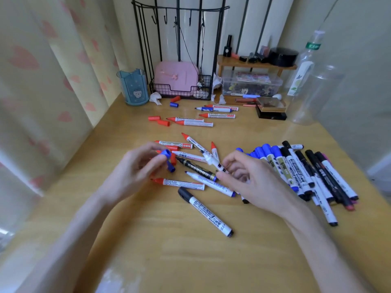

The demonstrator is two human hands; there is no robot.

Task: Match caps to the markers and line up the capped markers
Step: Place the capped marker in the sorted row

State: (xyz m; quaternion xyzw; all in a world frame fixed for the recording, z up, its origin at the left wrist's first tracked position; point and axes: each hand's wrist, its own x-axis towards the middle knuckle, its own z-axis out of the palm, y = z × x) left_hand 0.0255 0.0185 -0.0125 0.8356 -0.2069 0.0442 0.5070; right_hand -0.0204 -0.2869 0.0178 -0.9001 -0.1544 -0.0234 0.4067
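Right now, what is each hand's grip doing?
Left hand: closed, pinching a blue cap at the fingertips.
Right hand: closed, pinching a marker; motion blur hides the marker's colour.

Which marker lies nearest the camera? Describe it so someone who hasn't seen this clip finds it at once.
On the wooden table, look nearer the camera than the left hand and right hand, just short of the loose pile of uncapped markers. The black-capped marker lies there diagonally by itself; unlike those neighbours, it wears its cap.
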